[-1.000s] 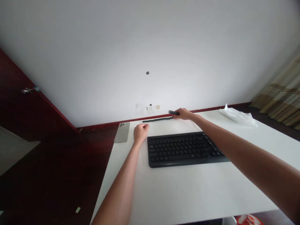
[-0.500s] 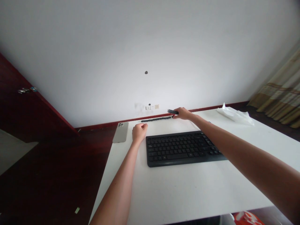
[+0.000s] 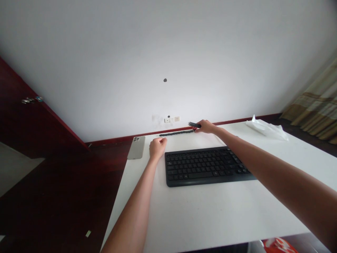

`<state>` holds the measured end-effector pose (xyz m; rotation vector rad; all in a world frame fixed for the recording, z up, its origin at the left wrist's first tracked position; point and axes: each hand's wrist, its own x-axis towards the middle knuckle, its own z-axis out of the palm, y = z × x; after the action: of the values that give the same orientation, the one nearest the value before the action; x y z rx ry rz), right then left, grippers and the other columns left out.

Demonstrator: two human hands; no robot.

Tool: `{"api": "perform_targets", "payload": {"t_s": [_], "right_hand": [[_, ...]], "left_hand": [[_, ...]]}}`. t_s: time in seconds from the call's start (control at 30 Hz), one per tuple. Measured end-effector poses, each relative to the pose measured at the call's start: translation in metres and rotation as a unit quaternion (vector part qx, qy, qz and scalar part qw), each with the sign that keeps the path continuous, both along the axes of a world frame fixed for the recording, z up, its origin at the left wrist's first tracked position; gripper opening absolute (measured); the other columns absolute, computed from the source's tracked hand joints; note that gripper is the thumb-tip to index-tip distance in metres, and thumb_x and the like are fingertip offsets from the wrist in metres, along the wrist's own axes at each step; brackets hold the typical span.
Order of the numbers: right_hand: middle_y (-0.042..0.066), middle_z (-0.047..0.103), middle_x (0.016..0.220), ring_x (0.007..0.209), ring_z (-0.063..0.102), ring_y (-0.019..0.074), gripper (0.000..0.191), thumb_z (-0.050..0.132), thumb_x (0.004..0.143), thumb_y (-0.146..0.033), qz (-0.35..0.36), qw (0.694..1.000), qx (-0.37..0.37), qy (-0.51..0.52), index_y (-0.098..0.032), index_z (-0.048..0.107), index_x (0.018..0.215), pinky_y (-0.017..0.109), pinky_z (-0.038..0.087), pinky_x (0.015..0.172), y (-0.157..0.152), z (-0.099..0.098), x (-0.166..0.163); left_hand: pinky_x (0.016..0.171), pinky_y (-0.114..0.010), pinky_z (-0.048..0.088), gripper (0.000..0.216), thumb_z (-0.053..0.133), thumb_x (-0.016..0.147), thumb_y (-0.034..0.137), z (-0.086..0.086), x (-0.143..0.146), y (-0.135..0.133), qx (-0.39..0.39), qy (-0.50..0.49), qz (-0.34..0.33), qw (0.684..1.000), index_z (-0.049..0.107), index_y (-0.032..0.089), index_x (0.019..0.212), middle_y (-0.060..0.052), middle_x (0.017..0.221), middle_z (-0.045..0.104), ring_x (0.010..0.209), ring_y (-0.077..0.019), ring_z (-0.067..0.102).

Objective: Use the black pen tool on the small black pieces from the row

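Observation:
My right hand (image 3: pixel 206 127) reaches to the table's back edge, its fingers closed on a short dark stick-like tool (image 3: pixel 194 124) with a jagged grey tip pointing left. Just below its fingertips is the right end of a line of small black segments (image 3: pixel 176 133). I cannot tell whether these are joined or separate, or whether the fingers touch them. My left hand (image 3: pixel 157 147) rests on the table as a loose fist, with nothing showing in it. It lies between a pale phone (image 3: pixel 136 147) and a black keyboard (image 3: pixel 202 165). My right forearm hides part of the keyboard's right side.
A crumpled white plastic bag (image 3: pixel 267 130) lies at the right rear of the white table (image 3: pixel 210 211). Behind the table stands a wall with sockets (image 3: pixel 172 119). A dark red door (image 3: pixel 31 119) is at the left. Something red (image 3: pixel 280 245) shows below the front edge.
The whole view has shifted very slightly. Both hands hold nearly the same pose, and the dark tool is still in my right hand.

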<state>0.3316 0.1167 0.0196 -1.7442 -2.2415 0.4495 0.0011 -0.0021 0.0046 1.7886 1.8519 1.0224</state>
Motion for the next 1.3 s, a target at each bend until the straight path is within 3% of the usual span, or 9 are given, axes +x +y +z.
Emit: {"api": "perform_targets", "payload": {"t_s": [0.53,1.07,1.17,1.23,1.3], "right_hand": [[0.0,0.077,0.081,0.074,0.067,0.0189,0.028,0.077,0.076,-0.036,0.014,1.0,-0.002,0.002,-0.027,0.083,0.102,0.027,0.048,0.068,0.004,-0.002,0.001],[0.001,0.074,0.082,0.076,0.065,0.02,0.03,0.078,0.075,-0.039,0.0,0.999,0.025,0.034,-0.024,0.079,0.101,0.028,0.047,0.07,-0.014,0.012,0.005],[0.002,0.069,0.077,0.07,0.061,0.0197,0.036,0.072,0.08,-0.046,-0.087,0.988,0.086,0.092,-0.022,0.077,0.106,0.03,0.044,0.065,-0.03,0.024,0.001],[0.003,0.065,0.071,0.065,0.057,0.0191,0.044,0.066,0.085,-0.052,-0.131,0.966,0.119,0.187,-0.019,0.075,0.111,0.031,0.042,0.063,-0.046,0.034,-0.007],[0.005,0.06,0.067,0.062,0.053,0.0188,0.052,0.057,0.089,-0.06,-0.129,0.931,0.123,0.318,-0.015,0.073,0.111,0.032,0.041,0.06,-0.067,0.043,-0.021]], "left_hand": [[0.062,-0.029,0.028,0.037,0.051,0.089,0.044,-0.001,0.0,0.002,0.0,0.004,0.004,1.0,0.061,0.021,0.062,-0.006,0.062,0.063,0.068,-0.0202,0.057],[0.062,-0.029,0.028,0.036,0.05,0.09,0.042,-0.002,0.0,0.001,0.0,0.005,0.002,1.0,0.063,0.021,0.064,-0.006,0.064,0.064,0.068,-0.0205,0.057],[0.062,-0.029,0.028,0.037,0.05,0.09,0.042,-0.003,-0.001,0.001,0.006,0.005,-0.003,1.0,0.062,0.021,0.063,-0.006,0.065,0.065,0.066,-0.0198,0.056],[0.062,-0.029,0.028,0.037,0.05,0.091,0.042,-0.003,-0.001,0.001,0.009,0.006,-0.005,1.0,0.062,0.021,0.062,-0.006,0.065,0.065,0.066,-0.0194,0.056],[0.062,-0.029,0.027,0.038,0.05,0.091,0.042,-0.003,-0.001,0.001,0.01,0.009,-0.004,1.0,0.062,0.02,0.063,-0.006,0.065,0.065,0.066,-0.0195,0.056]]}}
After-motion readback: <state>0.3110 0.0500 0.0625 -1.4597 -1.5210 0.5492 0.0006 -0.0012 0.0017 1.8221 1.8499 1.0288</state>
